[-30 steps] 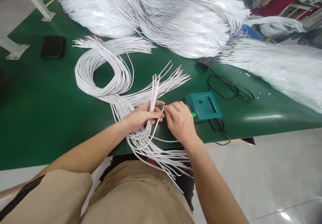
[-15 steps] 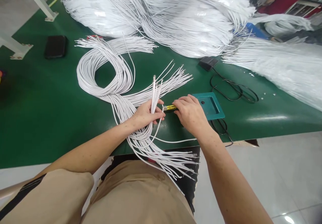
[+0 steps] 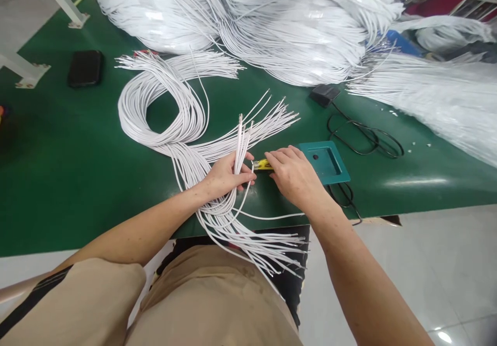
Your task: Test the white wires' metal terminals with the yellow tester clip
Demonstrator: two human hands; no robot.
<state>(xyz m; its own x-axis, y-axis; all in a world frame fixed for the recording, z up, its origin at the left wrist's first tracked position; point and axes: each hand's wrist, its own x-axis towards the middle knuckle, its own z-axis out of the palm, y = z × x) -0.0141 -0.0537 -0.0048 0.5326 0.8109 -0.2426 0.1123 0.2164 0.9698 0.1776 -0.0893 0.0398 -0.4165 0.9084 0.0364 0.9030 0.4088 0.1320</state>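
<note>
My left hand (image 3: 227,176) is closed round a bunch of thin white cables (image 3: 241,139) whose metal-tipped ends stand up above the fingers. One loose cable end rests at its fingertips. My right hand (image 3: 294,172) lies just to the right, fingers curled over a small yellow piece (image 3: 264,164) that meets that cable end. A teal box-shaped device (image 3: 328,162) sits on the green table (image 3: 77,180) directly behind the right hand. The held cables trail down over the table edge onto my lap.
A looped white cable bundle (image 3: 155,107) lies left of the hands. Large heaps of white cables (image 3: 279,25) fill the back and right. A black pedal (image 3: 324,94) with a black cord (image 3: 365,139) lies behind the teal device. A black case (image 3: 85,68) sits far left.
My right hand has shifted right and onto the front of the teal device, covering its green button. The yellow piece now shows between the two hands. The left hand stays put.
</note>
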